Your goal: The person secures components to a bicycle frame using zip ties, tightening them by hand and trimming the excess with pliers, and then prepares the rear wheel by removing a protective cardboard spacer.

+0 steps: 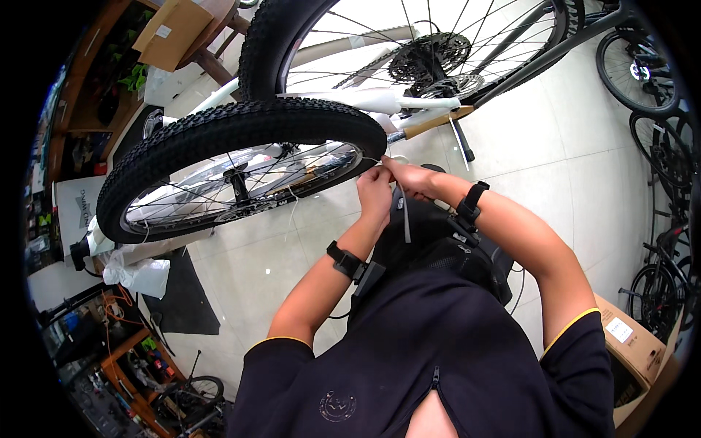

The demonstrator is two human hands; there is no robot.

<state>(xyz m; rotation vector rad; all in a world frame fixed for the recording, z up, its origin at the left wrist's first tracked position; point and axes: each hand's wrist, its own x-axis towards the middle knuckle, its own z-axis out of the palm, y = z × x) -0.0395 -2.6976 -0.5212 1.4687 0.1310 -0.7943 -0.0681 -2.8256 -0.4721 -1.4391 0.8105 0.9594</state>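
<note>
A loose bicycle wheel (pixel 241 117) with a black knobby tire leans against a larger bicycle's rear wheel (pixel 431 58). At its right-hand rim a thin white cable tie (pixel 371 159) loops out to my fingers. My left hand (pixel 374 193) is closed in a pinch on the tie. Close beside it my right hand (pixel 411 179) is also closed, thumb and fingertips at the same tie; its exact grip is partly hidden. A pale flat strip (pixel 407 219) hangs below my hands. Another white tie (pixel 293 208) dangles from the wheel's lower rim.
A wrapped white frame tube (pixel 350 97) and a kickstand (pixel 461 139) lie beyond my hands. Plastic wrapping (pixel 139 274) and a dark mat (pixel 182 296) are at left. Several bicycles (pixel 657 146) line the right side, with a cardboard box (pixel 631 336) near my right elbow.
</note>
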